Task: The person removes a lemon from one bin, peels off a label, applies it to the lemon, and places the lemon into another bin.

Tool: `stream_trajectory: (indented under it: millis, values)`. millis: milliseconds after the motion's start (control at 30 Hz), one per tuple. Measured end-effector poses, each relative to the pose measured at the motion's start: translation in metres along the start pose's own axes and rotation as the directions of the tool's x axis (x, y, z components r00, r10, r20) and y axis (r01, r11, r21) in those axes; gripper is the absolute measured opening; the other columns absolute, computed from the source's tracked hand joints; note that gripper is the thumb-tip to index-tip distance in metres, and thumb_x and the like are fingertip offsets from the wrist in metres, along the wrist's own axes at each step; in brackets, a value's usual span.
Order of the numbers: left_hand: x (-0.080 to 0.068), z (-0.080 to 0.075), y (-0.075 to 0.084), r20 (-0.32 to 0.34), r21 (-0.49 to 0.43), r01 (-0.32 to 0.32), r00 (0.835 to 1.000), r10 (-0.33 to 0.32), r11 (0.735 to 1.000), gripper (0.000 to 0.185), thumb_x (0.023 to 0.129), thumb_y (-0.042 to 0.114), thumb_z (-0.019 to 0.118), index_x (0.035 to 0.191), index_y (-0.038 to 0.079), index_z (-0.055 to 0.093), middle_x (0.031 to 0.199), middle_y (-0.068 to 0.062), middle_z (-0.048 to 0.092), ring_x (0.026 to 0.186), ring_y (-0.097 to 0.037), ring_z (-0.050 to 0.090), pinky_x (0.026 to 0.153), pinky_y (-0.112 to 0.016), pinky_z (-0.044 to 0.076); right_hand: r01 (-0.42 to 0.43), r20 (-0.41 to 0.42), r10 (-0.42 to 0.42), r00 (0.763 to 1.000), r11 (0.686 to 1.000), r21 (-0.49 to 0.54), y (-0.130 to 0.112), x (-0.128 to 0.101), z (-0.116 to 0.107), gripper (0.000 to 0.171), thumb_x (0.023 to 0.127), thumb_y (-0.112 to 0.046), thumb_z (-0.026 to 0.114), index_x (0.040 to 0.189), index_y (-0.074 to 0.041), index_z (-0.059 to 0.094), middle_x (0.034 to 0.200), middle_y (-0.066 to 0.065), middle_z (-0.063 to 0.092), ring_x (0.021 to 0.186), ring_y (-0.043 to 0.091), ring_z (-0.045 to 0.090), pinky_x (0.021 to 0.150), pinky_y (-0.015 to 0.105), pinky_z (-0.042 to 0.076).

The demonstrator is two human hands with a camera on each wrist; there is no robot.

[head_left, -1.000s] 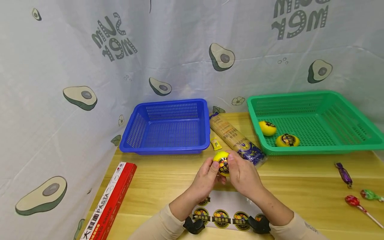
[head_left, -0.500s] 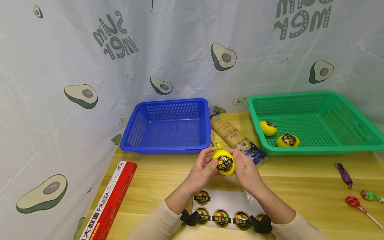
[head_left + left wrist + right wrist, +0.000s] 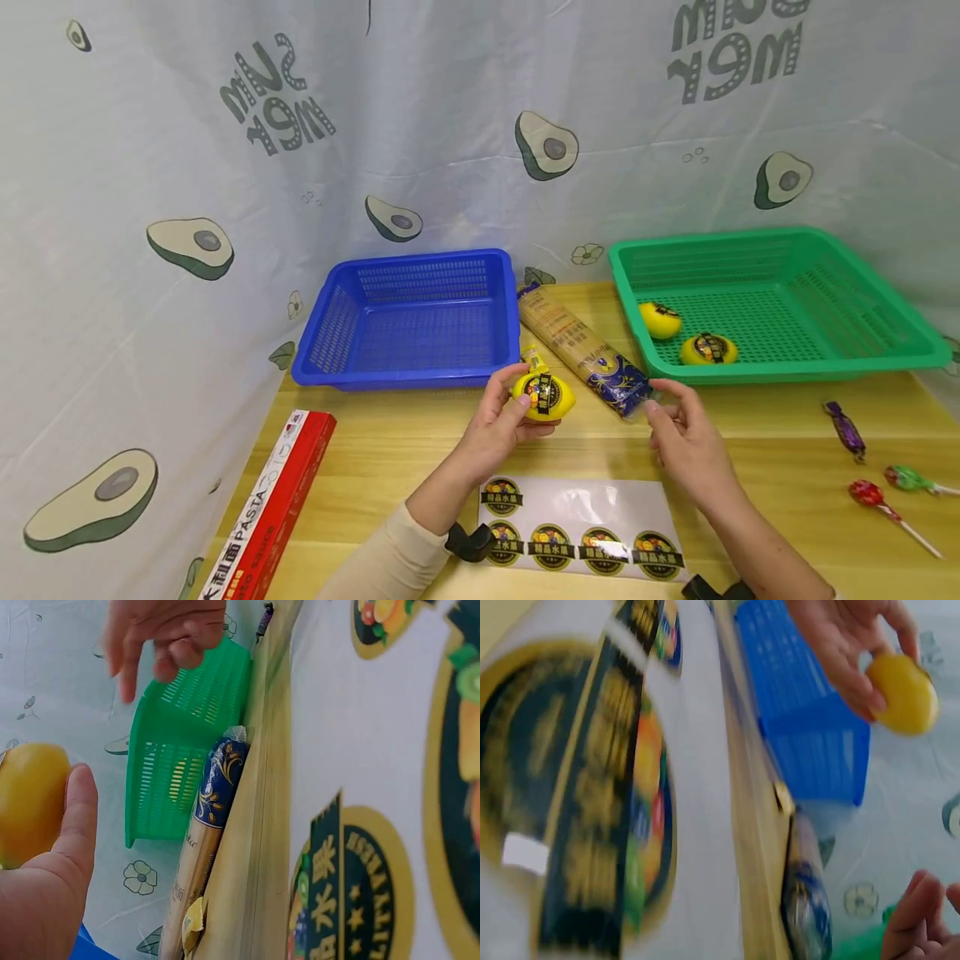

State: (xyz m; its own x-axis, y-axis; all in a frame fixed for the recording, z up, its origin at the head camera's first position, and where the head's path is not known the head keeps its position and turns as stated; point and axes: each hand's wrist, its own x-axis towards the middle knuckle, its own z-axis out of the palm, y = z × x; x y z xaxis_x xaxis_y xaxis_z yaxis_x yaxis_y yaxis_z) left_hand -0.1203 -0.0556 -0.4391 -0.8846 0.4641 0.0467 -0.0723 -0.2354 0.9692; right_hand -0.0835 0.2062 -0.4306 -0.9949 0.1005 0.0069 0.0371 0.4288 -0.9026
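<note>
My left hand (image 3: 491,432) holds a yellow lemon (image 3: 561,402) above the table, thumb in front and fingers behind. A dark round label with fruit pictures faces up on the lemon. In the right wrist view the lemon (image 3: 906,697) sits at the left hand's fingertips. My right hand (image 3: 690,442) hovers apart from it, to the right, fingers loosely bent and holding nothing. It is nearest the lower end of a pasta packet (image 3: 577,342). Below both hands lies a white sticker sheet (image 3: 585,504) bearing several matching labels.
A blue basket (image 3: 405,379) stands at the back left. The green basket (image 3: 787,368) at the back right contains two labelled lemons (image 3: 708,350). A small yellow packet (image 3: 534,358), red pasta box (image 3: 277,500), purple candy (image 3: 845,429) and two lollipops (image 3: 867,493) lie around.
My right hand has let go of the lemon and moved right, uncovering the sticker sheet's right end. The left hand keeps the lemon, which has turned sideways.
</note>
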Motion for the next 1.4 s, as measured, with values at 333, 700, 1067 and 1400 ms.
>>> stream_trajectory:
  millis: [333,700,1067,1400]
  values:
    - [-0.001,0.001,-0.001,-0.033,-0.061,0.021,0.999,-0.023,0.998,0.069,0.095,-0.006,0.059,0.151,0.008,0.023,0.153,-0.024,0.029,0.112,-0.033,0.068,0.096,-0.038,0.059,-0.198,-0.329,0.181,0.927,0.98,-0.02,0.029,0.024,-0.057,0.068,0.103,-0.044,0.054,0.161,-0.023,0.025,0.104,-0.002,0.044,0.072,0.001,0.048,0.057,0.023,0.041]
    - [0.0,0.002,0.001,-0.043,0.11,0.024,0.999,-0.02,0.994,0.066,0.09,-0.004,0.067,0.145,0.005,0.032,0.143,-0.022,0.046,0.103,-0.011,0.067,0.083,-0.022,0.058,-0.344,-0.359,0.34,0.869,0.937,0.055,0.05,0.051,-0.089,0.081,0.099,-0.055,0.051,0.163,-0.034,0.006,0.158,0.025,0.017,0.103,0.028,0.037,0.075,0.038,0.036]
    - [0.001,0.002,0.003,-0.048,0.228,-0.011,0.999,0.023,0.974,0.064,0.087,-0.003,0.07,0.14,0.007,0.034,0.137,-0.019,0.045,0.101,-0.013,0.065,0.083,-0.022,0.058,-0.313,-0.379,0.339,0.861,0.941,0.13,0.049,0.053,-0.085,0.077,0.098,-0.052,0.058,0.16,-0.041,0.013,0.147,0.011,0.032,0.093,0.002,0.035,0.074,0.03,0.037]
    - [0.046,0.034,0.044,0.081,0.539,-0.09,0.995,0.055,0.838,0.07,0.088,0.013,0.079,0.148,0.018,0.043,0.13,-0.007,0.058,0.094,-0.007,0.065,0.08,-0.022,0.059,-0.302,-0.383,0.343,0.858,0.939,0.164,0.058,0.051,-0.083,0.077,0.096,-0.054,0.06,0.157,-0.044,0.015,0.109,-0.009,0.039,0.084,0.005,0.045,0.063,0.018,0.041]
